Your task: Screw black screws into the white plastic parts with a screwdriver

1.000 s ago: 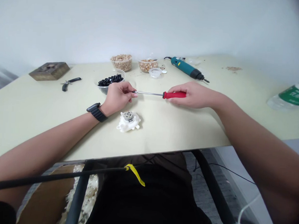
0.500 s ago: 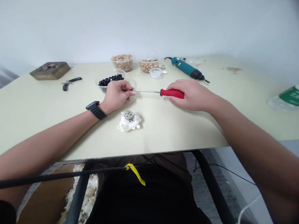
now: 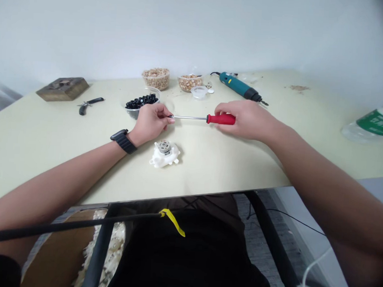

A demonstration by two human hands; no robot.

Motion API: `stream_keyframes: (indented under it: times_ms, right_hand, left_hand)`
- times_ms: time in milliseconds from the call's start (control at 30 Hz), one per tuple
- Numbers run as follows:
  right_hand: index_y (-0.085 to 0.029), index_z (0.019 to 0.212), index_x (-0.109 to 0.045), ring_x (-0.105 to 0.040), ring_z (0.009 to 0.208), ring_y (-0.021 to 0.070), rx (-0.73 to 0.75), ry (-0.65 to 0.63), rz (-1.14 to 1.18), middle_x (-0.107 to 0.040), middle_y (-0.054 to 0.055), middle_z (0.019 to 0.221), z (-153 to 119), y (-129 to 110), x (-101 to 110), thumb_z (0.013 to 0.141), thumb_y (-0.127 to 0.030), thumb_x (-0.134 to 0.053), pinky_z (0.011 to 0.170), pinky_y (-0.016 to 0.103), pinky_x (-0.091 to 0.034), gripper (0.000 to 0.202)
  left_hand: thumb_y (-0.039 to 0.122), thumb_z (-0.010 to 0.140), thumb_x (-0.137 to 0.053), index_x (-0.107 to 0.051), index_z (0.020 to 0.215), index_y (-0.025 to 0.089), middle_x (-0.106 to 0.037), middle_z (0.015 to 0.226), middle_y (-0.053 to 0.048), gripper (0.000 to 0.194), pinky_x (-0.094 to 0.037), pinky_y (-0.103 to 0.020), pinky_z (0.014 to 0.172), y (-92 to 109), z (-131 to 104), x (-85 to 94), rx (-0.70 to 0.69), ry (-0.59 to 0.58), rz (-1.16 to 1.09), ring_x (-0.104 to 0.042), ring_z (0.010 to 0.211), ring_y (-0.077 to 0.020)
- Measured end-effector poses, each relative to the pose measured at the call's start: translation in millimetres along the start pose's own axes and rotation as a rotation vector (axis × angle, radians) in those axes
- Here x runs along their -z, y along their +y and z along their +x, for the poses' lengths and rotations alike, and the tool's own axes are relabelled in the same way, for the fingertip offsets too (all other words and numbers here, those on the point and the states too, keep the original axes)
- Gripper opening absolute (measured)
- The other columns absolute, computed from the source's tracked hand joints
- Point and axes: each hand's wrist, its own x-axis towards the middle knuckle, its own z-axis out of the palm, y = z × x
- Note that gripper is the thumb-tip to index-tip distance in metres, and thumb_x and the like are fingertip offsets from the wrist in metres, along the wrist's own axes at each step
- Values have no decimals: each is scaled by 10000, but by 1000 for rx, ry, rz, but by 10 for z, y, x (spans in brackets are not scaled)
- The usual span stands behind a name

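Observation:
My right hand (image 3: 246,118) is closed around the red handle of a screwdriver (image 3: 221,119), whose shaft points left, level above the table. At its tip, my left hand (image 3: 152,120) pinches a small dark piece between thumb and fingers; it is too small to name. Just in front of my left hand, on the tabletop, lies a white plastic housing with a round metal motor (image 3: 165,154) on top. Right behind the left hand stands a clear tub of black parts (image 3: 141,101), partly covered by the fingers.
Along the back are two tubs of tan pieces (image 3: 155,79), a small clear cup (image 3: 199,92) and a teal electric screwdriver (image 3: 238,86). A wooden block (image 3: 63,89) and cutting pliers (image 3: 89,104) lie at left. A plastic bottle (image 3: 376,122) lies at right. Below the table sits a box of white parts (image 3: 110,247).
Both hands keep nearly the same pose, the screwdriver tip still at my left fingertips. The whole view has shifted very slightly.

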Motion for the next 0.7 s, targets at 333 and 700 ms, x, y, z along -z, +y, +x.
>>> stream_keyframes:
  times_ms: [333, 700]
  right_hand:
    - [-223, 1025, -822, -716, 1009, 336, 8, -7, -23, -791, 162, 1179, 11, -3, 4, 1030, -455, -721, 828, 441, -476, 253]
    - [-246, 927, -724, -703, 872, 315, -165, -136, 82, -772, 99, 956, 7, -65, 87, 955, -471, -827, 755, 423, -435, 249]
  left_hand:
    - [244, 783, -915, -741, 764, 213, -718, 626, -7, 178, -457, -279, 525, 37, -23, -26, -12, -22, 18, -614, 530, -155]
    - [255, 792, -965, -706, 769, 218, -722, 613, 1, 263, -497, -284, 556, -34, 16, 29, 36, -33, 51, -667, 541, -177]
